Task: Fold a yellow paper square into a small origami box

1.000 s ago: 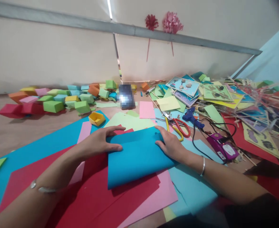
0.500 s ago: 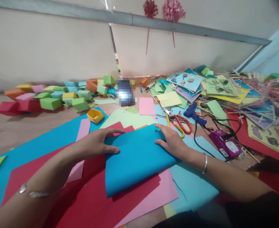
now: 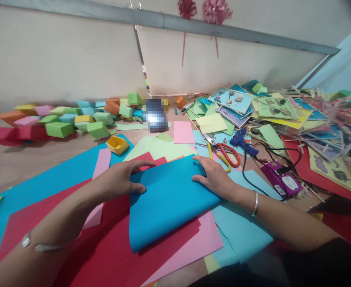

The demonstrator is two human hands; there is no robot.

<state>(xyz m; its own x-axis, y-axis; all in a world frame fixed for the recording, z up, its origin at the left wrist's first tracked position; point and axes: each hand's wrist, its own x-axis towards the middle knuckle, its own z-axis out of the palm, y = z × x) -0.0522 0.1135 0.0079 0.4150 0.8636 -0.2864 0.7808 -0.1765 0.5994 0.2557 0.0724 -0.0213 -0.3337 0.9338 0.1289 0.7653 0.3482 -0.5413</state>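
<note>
A sheet of blue paper (image 3: pixel 163 203), folded over with its bend toward me, lies on red and pink sheets. My left hand (image 3: pixel 123 177) grips its left edge, thumb on top and the other fingers at the far side, partly out of sight. At the far right corner my right hand (image 3: pixel 212 175) holds the same paper, thumb and forefinger on its upper face. Beneath it spreads a large red sheet (image 3: pixel 103 243). Beyond my right hand lie scissors (image 3: pixel 223 153) with a red and a yellow handle.
Folded paper boxes (image 3: pixel 60 129) crowd the back left, and a yellow open box (image 3: pixel 117 145) sits nearer. To the right are a blue glue gun (image 3: pixel 242 141), a purple power strip (image 3: pixel 283 179) with black cords, and picture cards (image 3: pixel 230 99). A pixelated object (image 3: pixel 155 115) stands near the wall.
The view has shifted slightly, so everything appears a little further left. Both hands keep their hold on the blue paper, which stays folded.
</note>
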